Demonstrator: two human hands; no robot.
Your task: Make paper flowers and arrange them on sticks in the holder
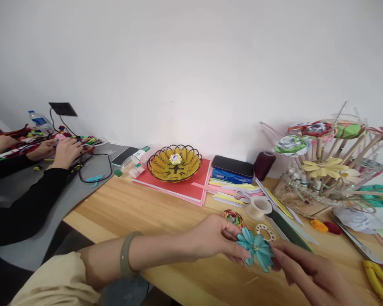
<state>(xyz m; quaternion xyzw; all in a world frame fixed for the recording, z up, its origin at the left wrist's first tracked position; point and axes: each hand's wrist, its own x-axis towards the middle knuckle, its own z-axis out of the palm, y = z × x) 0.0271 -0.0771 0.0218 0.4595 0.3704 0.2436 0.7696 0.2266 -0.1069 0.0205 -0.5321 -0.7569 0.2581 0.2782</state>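
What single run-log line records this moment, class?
left hand: pinching teal paper flower | right hand: pinching same flower | below: wooden table | nearby: tape roll

light wooden table (140, 212) carries a red folder (191, 187) under a wire basket (175, 163), paper strips (230, 191), a tape roll (258, 207), yellow pliers (375, 274).

A craft workroom is shown. A long wooden bench (137, 208) set against a plain white wall is covered with paper strips (230, 191), tape rolls (258, 207), a spool of thread (264, 165) and a wire basket (175, 162). Finished paper flowers on sticks (322, 148) are gathered at the right, and coloured craft stems (35, 140) are being handled by another person at the far left.
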